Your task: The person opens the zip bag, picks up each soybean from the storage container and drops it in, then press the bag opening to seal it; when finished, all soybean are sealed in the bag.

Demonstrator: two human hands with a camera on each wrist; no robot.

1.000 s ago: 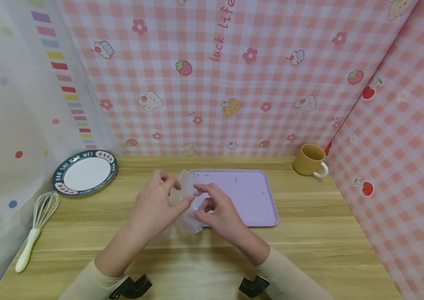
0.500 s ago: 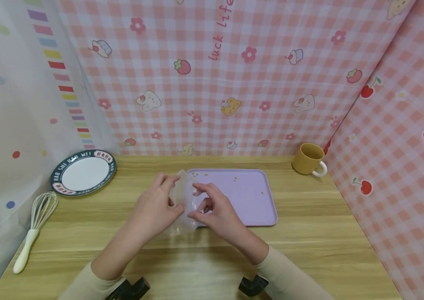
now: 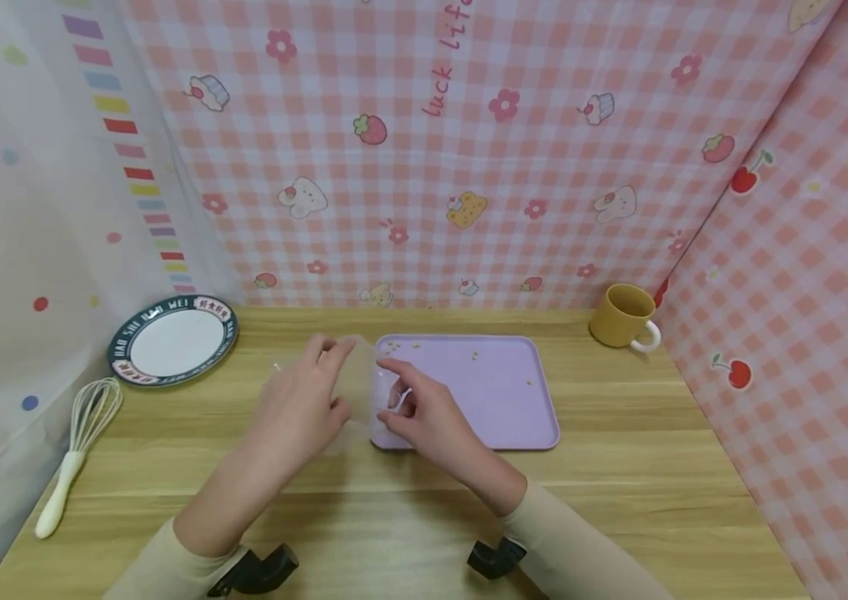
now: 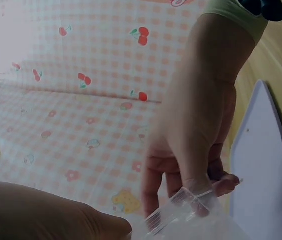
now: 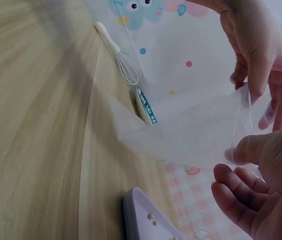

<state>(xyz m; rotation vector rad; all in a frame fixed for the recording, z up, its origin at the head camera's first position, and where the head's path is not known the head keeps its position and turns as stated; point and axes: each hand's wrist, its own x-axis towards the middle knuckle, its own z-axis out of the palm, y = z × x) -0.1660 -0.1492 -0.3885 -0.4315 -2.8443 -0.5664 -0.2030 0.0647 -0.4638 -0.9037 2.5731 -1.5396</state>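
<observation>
As two hands meet above one desk (image 3: 393, 521), a single clear plastic bag (image 3: 355, 379) hangs between them, raised off the surface at the left end of one lilac tray (image 3: 506, 404). Also counted are one plate (image 3: 174, 344), one whisk (image 3: 78, 450) and one mug (image 3: 611, 321); several pale bits (image 5: 151, 216) lie scattered on the tray, too small for a sure tally. The left hand (image 3: 299, 404) extends from the lower left, back upward, thumb and fingers pinching the bag's edge; the right hand (image 3: 427, 412) extends from the lower right, index finger and thumb curved toward the left hand and pinching the same edge farther along — a hold plainer in the wrist views. Two beige sleeves (image 3: 559, 529) end near black devices (image 3: 496, 558), one per wrist. The plate's dark rim reads "HAO SHI HAO WEI" beside smaller Chinese characters — the pink checked backdrop (image 3: 424, 175), "luck life", lettered almost vertically.
</observation>
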